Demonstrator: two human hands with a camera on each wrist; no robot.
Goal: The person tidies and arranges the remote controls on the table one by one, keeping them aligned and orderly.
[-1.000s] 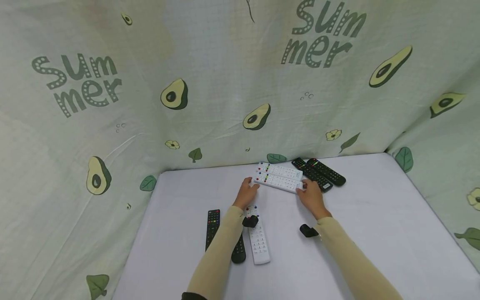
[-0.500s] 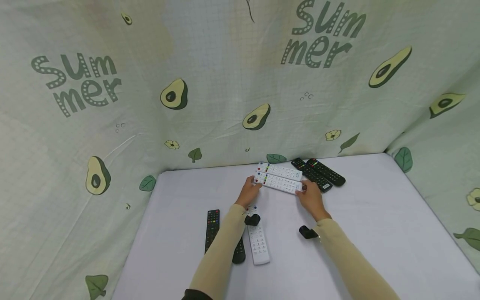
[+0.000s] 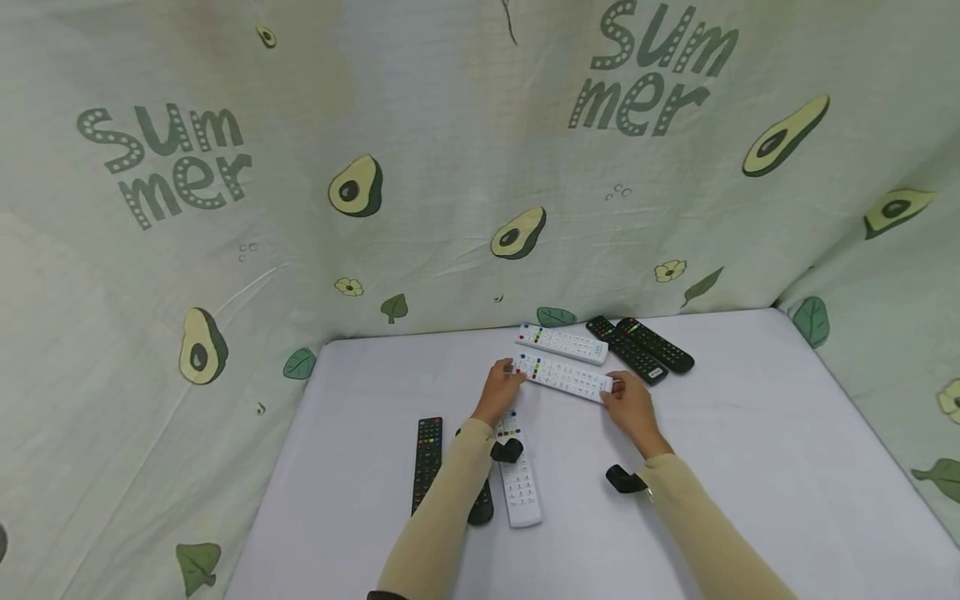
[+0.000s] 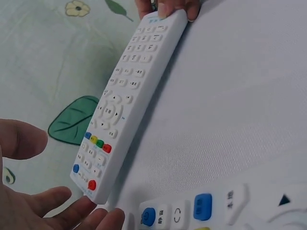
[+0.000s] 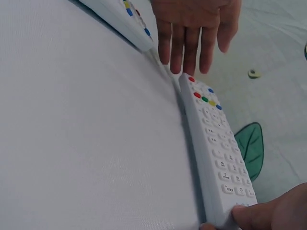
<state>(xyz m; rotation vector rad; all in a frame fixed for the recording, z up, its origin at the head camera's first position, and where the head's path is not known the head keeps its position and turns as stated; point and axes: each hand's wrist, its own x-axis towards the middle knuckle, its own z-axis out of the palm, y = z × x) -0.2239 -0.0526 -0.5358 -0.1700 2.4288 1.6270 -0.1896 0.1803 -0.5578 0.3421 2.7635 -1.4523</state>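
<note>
- Position: the white remote (image 3: 568, 379) spans the gap between the two hands over the rear part of the bench (image 3: 757, 417), just in front of a rear white remote (image 3: 562, 344) and apart from it. Contact beneath it cannot be confirmed.
- Right grip (image 3: 632, 412): a bare hand pinches the plain end, thumb on the face, a fingertip at the underside.
- Left grip (image 3: 499, 393): a bare hand with extended fingers at the coloured-button end, apparently touching; the thumb stands clear, so nothing is clamped there.
- Risk, slip: the left end may drop or swing about the right pinch. Probable cause: support by fingertips alone.
- Risk, collision: the rear white remote or the two black remotes (image 3: 627, 352) could be nudged. Probable cause: close spacing.
- Risk, drag: the left sleeve (image 3: 429, 533) passes over a near white remote (image 3: 521, 496) and a half-hidden black remote (image 3: 482, 506); a lowered forearm could shift them.
- Body: long, slim, smooth, probably hard plastic, with raised white keys, a round pad and blue, yellow, green and red buttons.
- Surfaces: the bench bears finely woven pale cloth; the backdrop (image 3: 427, 242) is creased printed fabric.
</note>
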